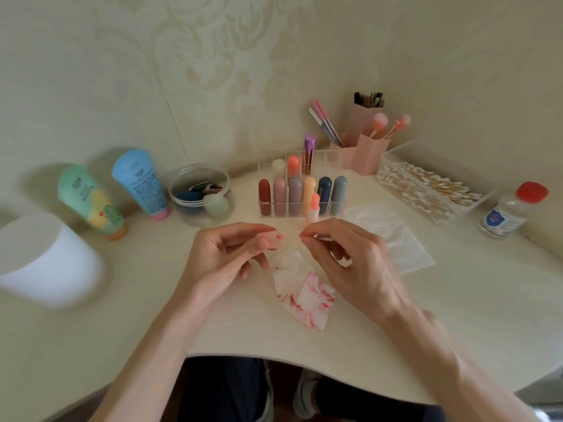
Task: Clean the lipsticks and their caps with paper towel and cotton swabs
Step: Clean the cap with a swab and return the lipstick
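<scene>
**Head view.** Centre foreground: the left hand [231, 254] curls its fingers round a small peach-coloured plastic cap [268, 242], with the thumb above and the outer fingers loosely bent below. The right hand [344, 263] pinches a thin white-stemmed cotton swab [323, 238] between thumb and forefinger, the other fingers folded under. The swab's reddened tip points at the cap, near it but apart.

A crumpled white paper towel streaked with red [304, 290] lies on the pale wooden desk [426, 330], its upper part showing in the gap between the hands. An uncapped coral lipstick with a white base [313, 208] stands upright just beyond the fingertips. Behind it is a clear acrylic organiser [330, 158] holding a row of capped lipsticks.

To the right are:
- a flat clean white paper towel [402, 248], partly hidden by the right hand
- a clear rectangular box of wooden-stemmed swabs [391, 161]
- a clear bottle with a red cap [508, 211]

Pink hexagonal brush holders [370, 153] stand behind.

To the left are:
- a round clear jar of sponges [179, 205]
- a blue tube [140, 184]
- a green tube [91, 202]
- a blurred white cylindrical container [45, 260]
</scene>
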`<control>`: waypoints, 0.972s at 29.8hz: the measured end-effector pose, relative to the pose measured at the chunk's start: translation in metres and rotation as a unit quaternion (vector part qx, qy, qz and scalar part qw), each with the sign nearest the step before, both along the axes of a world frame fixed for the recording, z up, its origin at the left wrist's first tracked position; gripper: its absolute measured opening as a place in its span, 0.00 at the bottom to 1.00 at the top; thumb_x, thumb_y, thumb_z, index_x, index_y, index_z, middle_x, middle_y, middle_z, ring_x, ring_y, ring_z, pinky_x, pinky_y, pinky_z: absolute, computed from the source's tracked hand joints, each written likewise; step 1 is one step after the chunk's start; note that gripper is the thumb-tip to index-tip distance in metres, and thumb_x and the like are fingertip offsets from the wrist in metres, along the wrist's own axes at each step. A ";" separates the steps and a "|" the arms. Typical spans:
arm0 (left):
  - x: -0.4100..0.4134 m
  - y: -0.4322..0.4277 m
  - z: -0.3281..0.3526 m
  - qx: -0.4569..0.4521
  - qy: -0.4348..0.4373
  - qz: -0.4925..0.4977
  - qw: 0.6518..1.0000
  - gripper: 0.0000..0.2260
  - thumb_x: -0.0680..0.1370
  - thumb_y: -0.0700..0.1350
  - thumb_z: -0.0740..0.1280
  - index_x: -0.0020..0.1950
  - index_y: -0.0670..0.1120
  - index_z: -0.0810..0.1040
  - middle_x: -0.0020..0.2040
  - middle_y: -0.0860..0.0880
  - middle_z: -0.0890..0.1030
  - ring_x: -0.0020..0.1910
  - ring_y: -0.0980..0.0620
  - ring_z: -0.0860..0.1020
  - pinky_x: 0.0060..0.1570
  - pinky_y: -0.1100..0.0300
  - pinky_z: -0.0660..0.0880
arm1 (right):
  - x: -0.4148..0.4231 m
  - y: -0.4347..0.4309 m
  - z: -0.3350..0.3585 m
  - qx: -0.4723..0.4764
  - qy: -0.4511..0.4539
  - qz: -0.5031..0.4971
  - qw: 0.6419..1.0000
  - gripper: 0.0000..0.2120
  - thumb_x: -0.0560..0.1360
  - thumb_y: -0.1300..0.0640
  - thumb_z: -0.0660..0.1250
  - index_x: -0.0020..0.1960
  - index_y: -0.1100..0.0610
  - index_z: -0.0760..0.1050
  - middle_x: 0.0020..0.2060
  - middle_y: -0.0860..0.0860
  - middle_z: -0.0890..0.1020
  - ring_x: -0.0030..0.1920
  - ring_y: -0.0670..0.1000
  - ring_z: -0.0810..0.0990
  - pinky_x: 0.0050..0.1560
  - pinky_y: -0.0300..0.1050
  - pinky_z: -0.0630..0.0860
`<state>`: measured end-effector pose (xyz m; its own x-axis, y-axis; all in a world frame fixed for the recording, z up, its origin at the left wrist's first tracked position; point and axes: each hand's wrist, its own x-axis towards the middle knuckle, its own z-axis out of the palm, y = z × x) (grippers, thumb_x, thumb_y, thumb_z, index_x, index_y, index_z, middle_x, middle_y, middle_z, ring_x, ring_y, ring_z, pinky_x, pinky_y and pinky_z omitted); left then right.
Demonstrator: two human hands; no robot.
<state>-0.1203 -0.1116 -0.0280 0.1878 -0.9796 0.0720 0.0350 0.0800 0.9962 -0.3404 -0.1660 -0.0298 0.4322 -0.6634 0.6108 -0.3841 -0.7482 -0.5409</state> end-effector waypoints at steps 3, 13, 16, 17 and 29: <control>0.000 0.000 0.000 -0.002 -0.006 -0.011 1.000 0.11 0.74 0.41 0.73 0.53 0.36 0.85 0.46 0.42 0.88 0.33 0.48 0.80 0.28 0.64 0.70 | 0.001 -0.001 -0.003 -0.033 0.014 -0.009 0.999 0.03 0.82 0.61 0.72 0.54 0.59 0.84 0.45 0.46 0.84 0.39 0.36 0.73 0.41 0.34 0.73; -0.002 0.001 0.003 -0.016 -0.001 0.017 1.000 0.12 0.71 0.38 0.75 0.53 0.36 0.85 0.44 0.41 0.88 0.37 0.49 0.85 0.41 0.62 0.81 | 0.005 0.003 -0.004 -0.022 0.042 0.002 0.999 0.04 0.82 0.58 0.70 0.54 0.58 0.83 0.41 0.39 0.76 0.37 0.34 0.71 0.41 0.29 0.68; -0.003 0.002 0.004 -0.016 0.002 0.032 0.999 0.11 0.69 0.41 0.76 0.50 0.42 0.86 0.43 0.43 0.88 0.37 0.48 0.85 0.43 0.61 0.82 | 0.005 0.004 -0.003 -0.005 0.047 0.020 0.999 0.05 0.83 0.58 0.70 0.54 0.58 0.83 0.41 0.39 0.75 0.36 0.37 0.72 0.41 0.29 0.69; -0.003 0.002 0.004 -0.018 0.002 0.034 0.999 0.11 0.68 0.42 0.77 0.50 0.43 0.86 0.43 0.43 0.88 0.38 0.48 0.85 0.44 0.61 0.82 | 0.006 0.005 -0.003 0.002 0.047 0.025 0.999 0.05 0.83 0.58 0.70 0.54 0.57 0.83 0.40 0.39 0.75 0.36 0.38 0.72 0.41 0.30 0.69; -0.003 0.002 0.004 -0.021 0.003 0.034 0.999 0.11 0.69 0.40 0.76 0.50 0.42 0.86 0.42 0.45 0.88 0.35 0.52 0.85 0.41 0.64 0.81 | 0.008 0.010 0.000 0.046 0.022 0.041 0.998 0.05 0.84 0.57 0.68 0.54 0.57 0.81 0.35 0.34 0.71 0.34 0.41 0.73 0.39 0.30 0.66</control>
